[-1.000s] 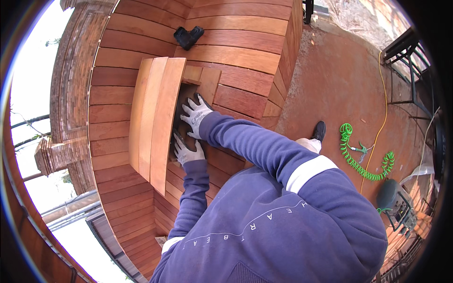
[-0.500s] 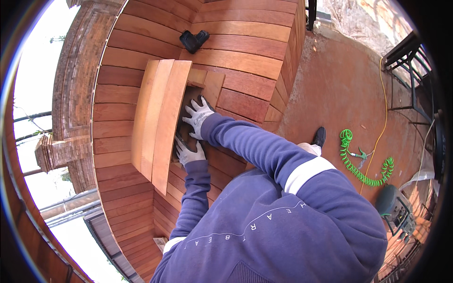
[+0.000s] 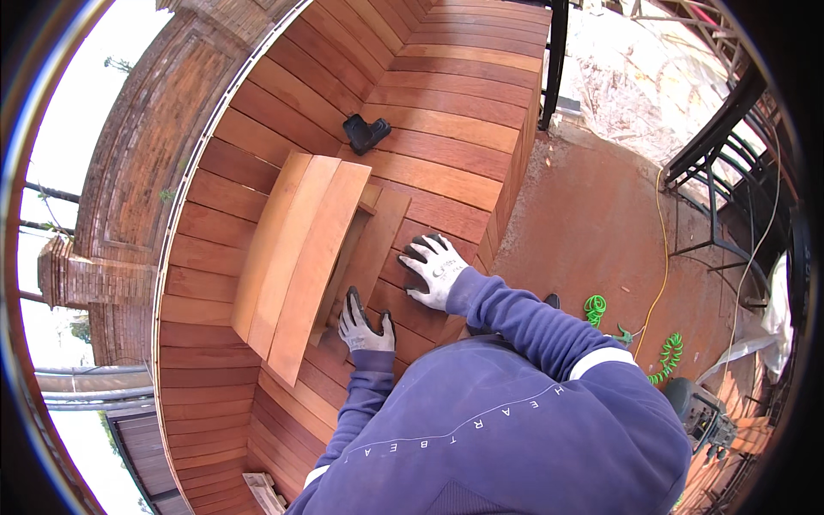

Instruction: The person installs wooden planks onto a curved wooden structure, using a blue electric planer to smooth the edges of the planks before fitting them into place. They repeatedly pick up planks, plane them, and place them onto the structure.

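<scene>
My right hand (image 3: 433, 273), in a white-and-black glove, rests with fingers spread on the wooden slats (image 3: 463, 206), right of a flat loose board (image 3: 378, 240). My left hand (image 3: 366, 326), gloved alike, is open at the lower end of that board, its fingertips on or beside it. A panel of three lighter planks (image 3: 292, 249) sits raised just left of the board, with a narrow gap between. An angled black object (image 3: 366, 135), too indistinct to name, lies on the slats above the panel.
The curved slatted wood wall (image 3: 197, 292) bends around at left, brickwork beyond it. To the right are a rust-coloured floor (image 3: 584, 206), a coiled green hose (image 3: 595, 309), a yellow cord (image 3: 652, 300), black metal frames (image 3: 704, 197), plastic sheeting and equipment (image 3: 712, 421).
My right hand has moved right, out of the dark opening onto the slats. A board now covers much of that opening. My left hand also sits farther right, and the view has shifted.
</scene>
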`<action>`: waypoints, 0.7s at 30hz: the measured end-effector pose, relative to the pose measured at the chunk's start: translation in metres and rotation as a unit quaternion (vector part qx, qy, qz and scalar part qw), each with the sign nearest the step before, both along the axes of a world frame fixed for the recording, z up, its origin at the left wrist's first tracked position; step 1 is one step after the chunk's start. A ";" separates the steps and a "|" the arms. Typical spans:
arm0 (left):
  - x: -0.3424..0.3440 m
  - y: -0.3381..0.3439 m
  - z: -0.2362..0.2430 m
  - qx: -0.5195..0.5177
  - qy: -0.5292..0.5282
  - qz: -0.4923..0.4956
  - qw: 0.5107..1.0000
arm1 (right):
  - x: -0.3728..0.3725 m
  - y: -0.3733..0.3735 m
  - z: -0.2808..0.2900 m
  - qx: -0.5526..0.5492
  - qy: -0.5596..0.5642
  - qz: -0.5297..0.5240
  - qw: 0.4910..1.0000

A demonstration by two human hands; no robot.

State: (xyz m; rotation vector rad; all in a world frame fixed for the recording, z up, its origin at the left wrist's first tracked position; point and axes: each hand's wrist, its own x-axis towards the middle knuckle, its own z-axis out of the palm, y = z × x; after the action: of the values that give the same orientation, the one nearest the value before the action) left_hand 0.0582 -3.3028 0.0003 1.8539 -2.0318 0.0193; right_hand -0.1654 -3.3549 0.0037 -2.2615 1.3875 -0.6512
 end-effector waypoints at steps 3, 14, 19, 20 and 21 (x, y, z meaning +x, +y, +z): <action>-0.015 0.005 -0.004 -0.014 -0.008 -0.077 0.997 | -0.043 0.023 -0.007 -0.023 0.010 -0.073 0.997; -0.094 -0.028 0.003 0.069 -0.012 -0.275 0.959 | -0.094 0.040 -0.013 -0.003 -0.141 -0.033 0.990; -0.137 -0.046 -0.004 0.103 -0.027 -0.293 0.950 | -0.147 0.085 -0.058 0.106 -0.130 -0.337 0.926; -0.146 -0.049 -0.003 0.107 -0.035 -0.297 0.948 | -0.167 0.103 -0.074 0.162 -0.086 -0.370 0.911; -0.156 -0.053 -0.005 0.106 -0.058 -0.299 0.946 | -0.191 0.127 -0.119 0.227 -0.051 -0.398 0.888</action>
State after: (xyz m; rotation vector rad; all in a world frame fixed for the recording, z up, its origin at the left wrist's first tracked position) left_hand -0.0977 -3.3562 -0.0050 1.2885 -2.6893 -0.2705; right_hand -0.3566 -3.2279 -0.1152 -1.2329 2.1435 -0.5760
